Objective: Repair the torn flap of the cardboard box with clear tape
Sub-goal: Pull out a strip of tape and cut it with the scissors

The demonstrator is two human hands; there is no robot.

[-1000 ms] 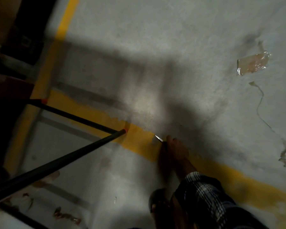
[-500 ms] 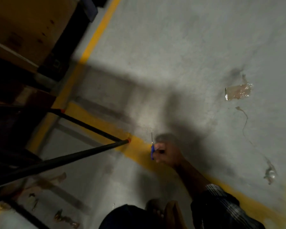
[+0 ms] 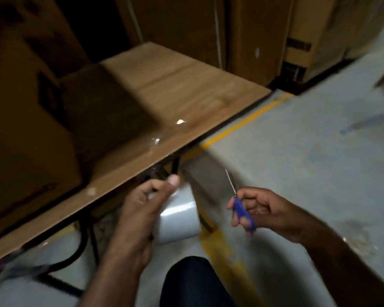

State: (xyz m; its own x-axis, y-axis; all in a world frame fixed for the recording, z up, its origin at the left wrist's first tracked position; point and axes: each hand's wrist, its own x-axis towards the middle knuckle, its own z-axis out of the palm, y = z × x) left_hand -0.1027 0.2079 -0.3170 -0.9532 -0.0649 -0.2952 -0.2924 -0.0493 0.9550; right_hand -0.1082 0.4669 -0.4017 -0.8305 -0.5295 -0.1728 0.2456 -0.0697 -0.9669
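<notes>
Two hands are loaded for the job: the left hand (image 3: 140, 209) grips a roll of clear tape (image 3: 179, 218), the right hand (image 3: 264, 210) clasps blue-handled scissors (image 3: 242, 207), blade up; the cardboard flap (image 3: 164, 100) lies flat just ahead on a black metal frame (image 3: 87, 247), glossy tape patches seemingly laid already, more probably pending; grey concrete floor (image 3: 297, 162) with a yellow line (image 3: 242, 122), stacked cartons (image 3: 253, 29) behind.
</notes>
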